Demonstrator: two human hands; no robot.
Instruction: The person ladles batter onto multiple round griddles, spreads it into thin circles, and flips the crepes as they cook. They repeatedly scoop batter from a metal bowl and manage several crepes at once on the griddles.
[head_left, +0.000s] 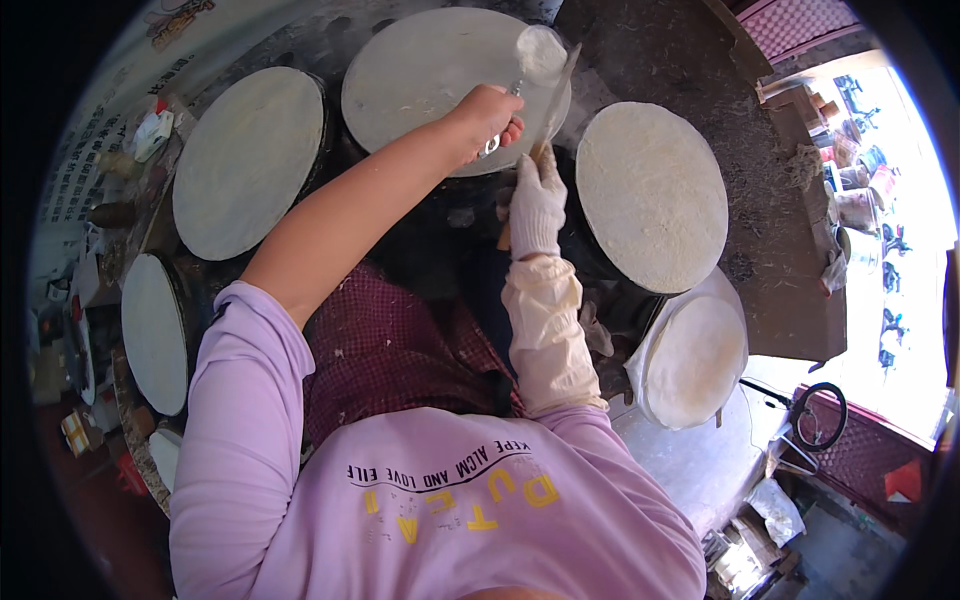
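Observation:
My bare left hand (491, 116) is closed around the handle of a metal ladle (541, 56), whose bowl holds something white, over the right part of the large round griddle (435, 82) at the top. A pale layer covers that griddle. My right hand (538, 199), in a white knitted glove, grips a long flat blade (559, 101) beside the ladle. The blade points up and to the right, its lower part over the griddle's edge. A wooden piece, perhaps its handle, shows below the glove.
Pale-covered round griddles stand at the left (251, 165), lower left (154, 334) and right (652, 199). A stack of thin round sheets (694, 364) lies at the lower right. A brown board (795, 300) borders the right side. A tissue pack (154, 135) sits at the far left.

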